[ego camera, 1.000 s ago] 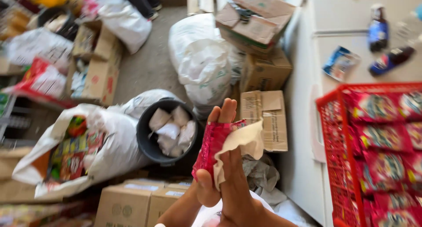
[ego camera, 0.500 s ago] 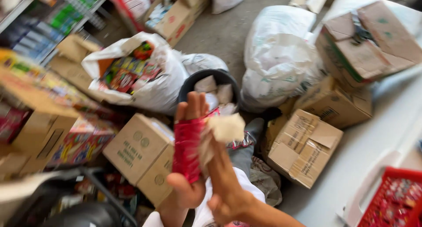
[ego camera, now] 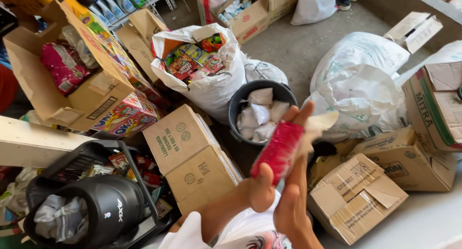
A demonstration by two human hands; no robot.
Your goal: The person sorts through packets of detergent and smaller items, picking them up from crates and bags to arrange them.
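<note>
Both my hands are up at lower centre of the frame, pressed around one red packet (ego camera: pixel 281 150). My left hand (ego camera: pixel 260 186) has it from below, thumb on the lower end and fingers behind it. My right hand (ego camera: pixel 294 201) lies flat along the packet's right side, fingers reaching to its top near a pale torn flap (ego camera: pixel 321 121). So both grips are closed narrow on the packet, no gap showing.

The packet's long axis runs diagonal, lower left to upper right, top end tipped away from me toward the black bucket (ego camera: pixel 260 114). The bucket sits just above and left of the packet in the frame, and my left hand is the nearer one to it.

Counts: one red packet in hand, one black bucket with several white pouches (ego camera: pixel 261 115) inside; exact number I cannot tell, they overlap. One open white sack (ego camera: pixel 207 85) of colourful packets upper centre, two more tied white sacks (ego camera: pixel 356 80) upper right. Brown cartons (ego camera: pixel 192 152): two stacked left of my hands, about three to the right. One black helmet (ego camera: pixel 103 205) in a crate at lower left. One open carton (ego camera: pixel 62 80) with pink bags upper left.
</note>
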